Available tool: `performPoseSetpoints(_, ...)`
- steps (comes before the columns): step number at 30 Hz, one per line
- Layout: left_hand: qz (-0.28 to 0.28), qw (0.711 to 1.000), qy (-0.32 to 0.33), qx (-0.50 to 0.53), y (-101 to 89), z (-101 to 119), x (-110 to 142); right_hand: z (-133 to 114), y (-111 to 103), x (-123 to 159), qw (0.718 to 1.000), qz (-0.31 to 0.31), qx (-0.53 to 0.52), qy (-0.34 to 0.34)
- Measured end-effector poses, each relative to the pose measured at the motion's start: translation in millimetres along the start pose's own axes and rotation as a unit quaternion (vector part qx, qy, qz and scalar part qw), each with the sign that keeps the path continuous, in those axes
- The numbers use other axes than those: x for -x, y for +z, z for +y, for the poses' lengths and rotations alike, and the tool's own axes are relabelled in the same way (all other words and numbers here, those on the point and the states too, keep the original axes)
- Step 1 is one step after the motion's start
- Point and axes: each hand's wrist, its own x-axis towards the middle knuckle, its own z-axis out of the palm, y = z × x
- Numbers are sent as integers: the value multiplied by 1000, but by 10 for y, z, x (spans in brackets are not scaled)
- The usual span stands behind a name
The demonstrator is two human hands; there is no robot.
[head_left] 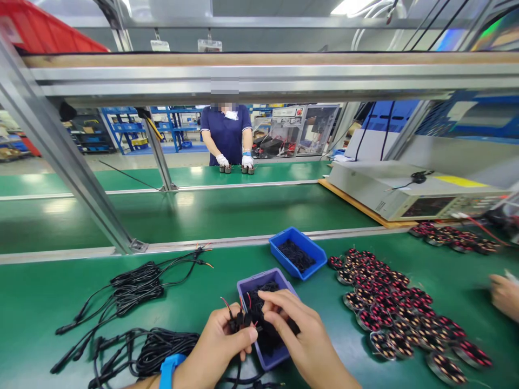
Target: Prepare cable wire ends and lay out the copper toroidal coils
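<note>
While the left hand (pixel 214 346) pinches a black connector (pixel 240 322) above the purple bin (pixel 250 283), the right hand (pixel 304 337) closes on black leads (pixel 259 308) beside it, both hands close together. Coiled cable bundles (pixel 138 283) lie left of the bin; more leads remain inside it.

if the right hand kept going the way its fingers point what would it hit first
Probably the far left corner rim of the purple plastic bin, just beyond the fingertips of the right hand. The hand seems to be above the rim, so it might pass over; depth is unclear.
</note>
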Motion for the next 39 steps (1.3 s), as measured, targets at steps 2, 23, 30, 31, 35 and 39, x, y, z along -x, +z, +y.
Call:
performPoseSetpoints(2,-1,1000,-2,-2,13,15,12,-7,10,5,1000,-16,-22,13)
performPoseSetpoints(23,4,1000,14,-10,-16,-92,-15,-20,5,27,992,-84,-75,58)
performPoseSetpoints(30,-7,999,35,25,-35,5,48,-3,79,-1,994,-70,-64,59)
performPoseSetpoints(31,1,999,41,27,-33,1,48,2,93,-6,993,-70,-65,64)
performPoseSetpoints(35,10,998,58,19,-35,-62,25,10,149,-5,991,-77,-63,87)
performPoseSetpoints(39,24,999,46,-11,-122,-161,61,-10,175,38,992,-93,-6,85)
